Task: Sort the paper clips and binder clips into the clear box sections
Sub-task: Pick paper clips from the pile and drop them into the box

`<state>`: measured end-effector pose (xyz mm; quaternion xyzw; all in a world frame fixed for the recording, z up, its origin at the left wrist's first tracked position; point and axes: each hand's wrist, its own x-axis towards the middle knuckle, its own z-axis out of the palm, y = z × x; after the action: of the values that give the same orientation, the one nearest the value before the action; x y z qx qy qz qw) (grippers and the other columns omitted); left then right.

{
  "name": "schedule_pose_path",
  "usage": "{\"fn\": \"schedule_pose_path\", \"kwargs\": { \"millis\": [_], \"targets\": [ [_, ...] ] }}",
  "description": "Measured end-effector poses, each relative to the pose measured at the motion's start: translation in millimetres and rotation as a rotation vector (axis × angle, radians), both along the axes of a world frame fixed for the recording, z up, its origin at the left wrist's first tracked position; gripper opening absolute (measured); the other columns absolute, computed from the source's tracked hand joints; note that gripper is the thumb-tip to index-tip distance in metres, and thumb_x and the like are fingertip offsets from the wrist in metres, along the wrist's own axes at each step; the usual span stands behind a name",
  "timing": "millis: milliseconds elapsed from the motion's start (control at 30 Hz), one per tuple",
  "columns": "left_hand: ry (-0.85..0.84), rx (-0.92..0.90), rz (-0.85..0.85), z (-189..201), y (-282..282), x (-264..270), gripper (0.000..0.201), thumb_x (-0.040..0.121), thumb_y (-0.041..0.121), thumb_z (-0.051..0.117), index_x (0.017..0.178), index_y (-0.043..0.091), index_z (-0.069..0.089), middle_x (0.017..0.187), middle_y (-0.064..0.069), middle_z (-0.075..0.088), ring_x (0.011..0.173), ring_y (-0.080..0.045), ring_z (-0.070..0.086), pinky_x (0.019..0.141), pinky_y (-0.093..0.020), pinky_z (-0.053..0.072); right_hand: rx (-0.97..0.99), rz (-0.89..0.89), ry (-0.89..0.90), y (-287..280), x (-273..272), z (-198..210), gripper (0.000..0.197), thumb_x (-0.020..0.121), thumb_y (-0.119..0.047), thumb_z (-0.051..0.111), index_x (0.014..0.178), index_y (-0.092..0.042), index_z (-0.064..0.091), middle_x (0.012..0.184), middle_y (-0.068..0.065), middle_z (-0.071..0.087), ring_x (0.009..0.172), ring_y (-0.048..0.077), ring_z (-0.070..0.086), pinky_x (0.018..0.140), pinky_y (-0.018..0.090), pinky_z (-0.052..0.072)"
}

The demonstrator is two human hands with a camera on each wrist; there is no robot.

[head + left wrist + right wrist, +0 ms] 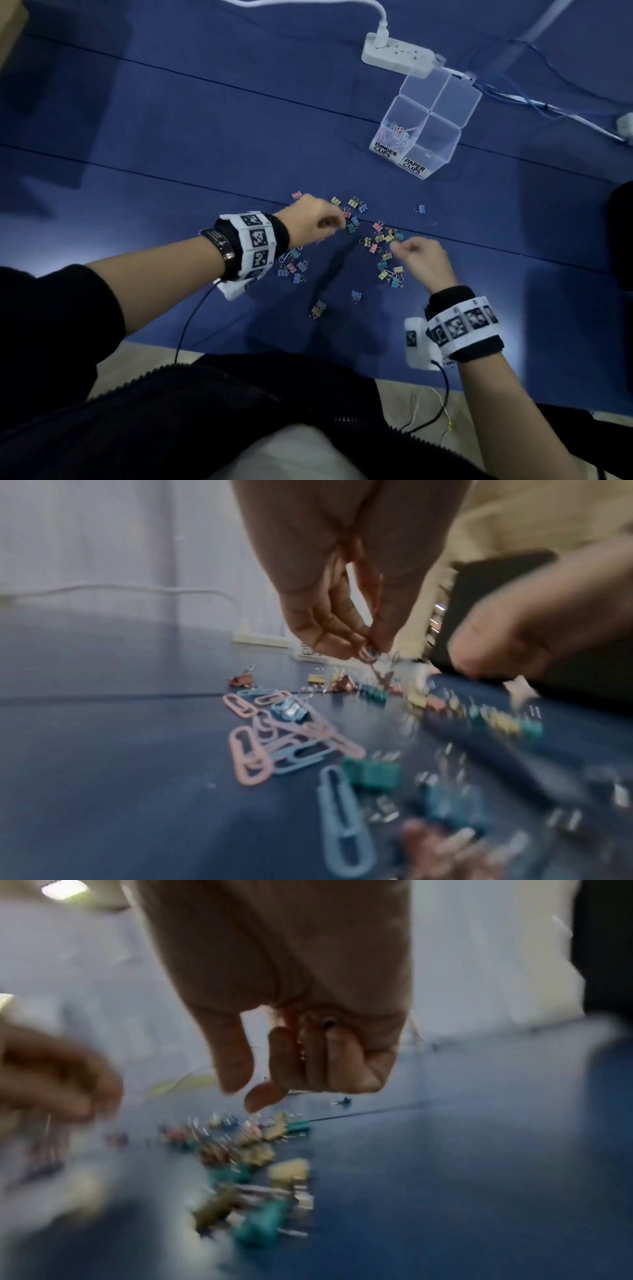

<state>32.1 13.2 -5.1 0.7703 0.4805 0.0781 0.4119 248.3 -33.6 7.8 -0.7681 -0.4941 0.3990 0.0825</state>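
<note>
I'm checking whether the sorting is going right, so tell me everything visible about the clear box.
The clear box is see-through plastic, split into four square sections, open on top, standing on the blue surface beside the white power strip. Its two near sections carry labels: BINDER CLIPS on the left, PAPER CLIPS on the right. Pastel paper clips lie in the section labelled BINDER CLIPS; the other three look empty. Neither hand touches it.

white power strip (397, 54) | plugged white cable (308, 3) | blue mat (171, 137)

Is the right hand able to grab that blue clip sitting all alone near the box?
Probably yes. The lone blue binder clip lies apart from the pile on bare blue mat, and nothing stands between it and the right hand, whose grip looks empty.
</note>
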Motion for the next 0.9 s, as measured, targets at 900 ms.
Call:
{"fn": "schedule_pose_path", "kwargs": {
  "millis": [900],
  "targets": [
    [-0.867,-0.822,0.741,6,-10,-14,0.026,0.091,-0.013,0.043,0.081,0.009,0.054,0.075,-0.008,0.052,0.052,-0.007,0.068,0.058,-0.022,0.059,0.07,-0.431,0.754,-19,-16,-2,0.032,0.082,0.006,0.044,0.056,-0.012,0.044,0.051,-0.001,0.051,0.044,0.006,0.033,0.041,0.015,0.026]
  ]
}}
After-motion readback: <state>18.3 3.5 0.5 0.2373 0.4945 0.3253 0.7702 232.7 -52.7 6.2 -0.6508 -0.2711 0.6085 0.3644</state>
